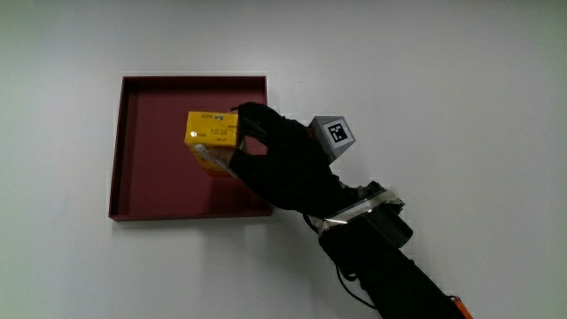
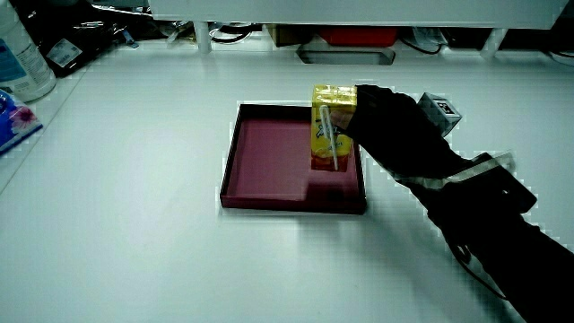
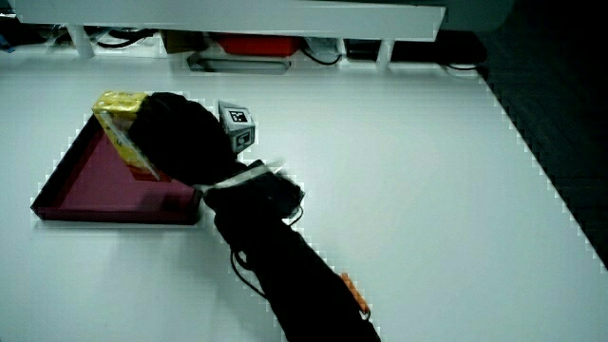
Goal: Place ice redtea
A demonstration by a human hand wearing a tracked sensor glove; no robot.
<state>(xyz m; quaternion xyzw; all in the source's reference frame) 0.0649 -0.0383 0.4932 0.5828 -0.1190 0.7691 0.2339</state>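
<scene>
A yellow ice red tea carton with a straw on its side stands upright in the dark red tray. Both side views show the carton over the tray floor; whether it touches the floor I cannot tell. The black-gloved hand wraps its fingers around the carton from the tray's edge, with the patterned cube on its back. In both side views the hand covers part of the carton.
The white table bears the tray. In a side view a white bottle and a blue packet lie at the table's edge. A low partition with cables under it runs along the table.
</scene>
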